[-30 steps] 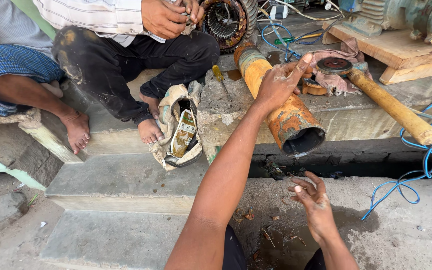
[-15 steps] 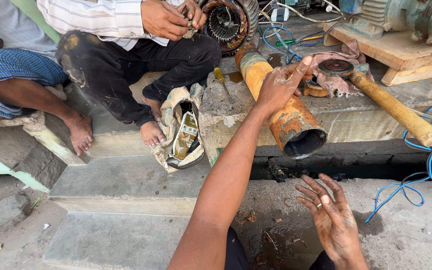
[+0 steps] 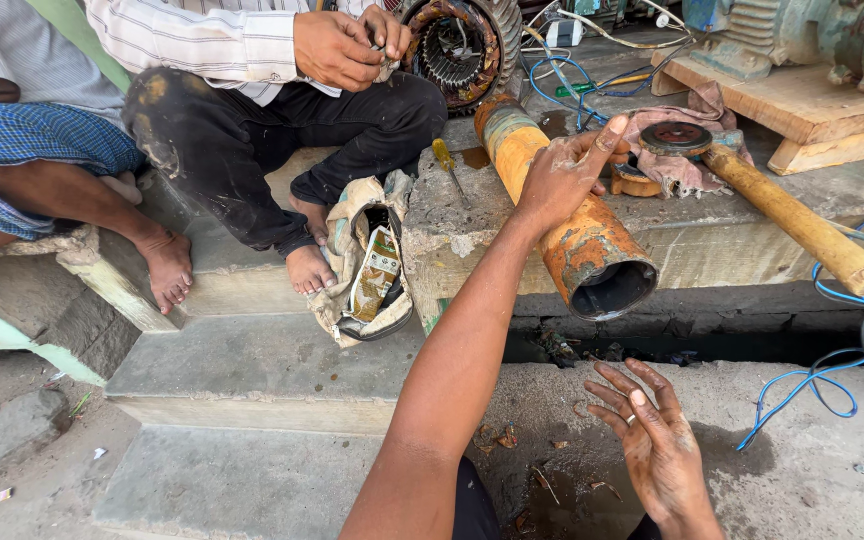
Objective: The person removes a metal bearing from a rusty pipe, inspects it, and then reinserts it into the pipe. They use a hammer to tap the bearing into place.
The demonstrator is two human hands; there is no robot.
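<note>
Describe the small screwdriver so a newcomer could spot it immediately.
Start at the rusty orange metal pipe lying on the concrete ledge, under the left hand. Just left of it lies the yellow-handled screwdriver, the only slim tool there, far smaller than the long wooden handle.

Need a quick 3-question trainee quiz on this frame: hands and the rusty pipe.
1. True or false: the left hand rests on the orange rusty pipe.
2. The right hand is: A) gripping the screwdriver; B) open and empty; C) holding the blue wire.
3. What lies to the right of the pipe on the ledge?

Key: 1 true; 2 B; 3 the yellow wooden handle.
</note>
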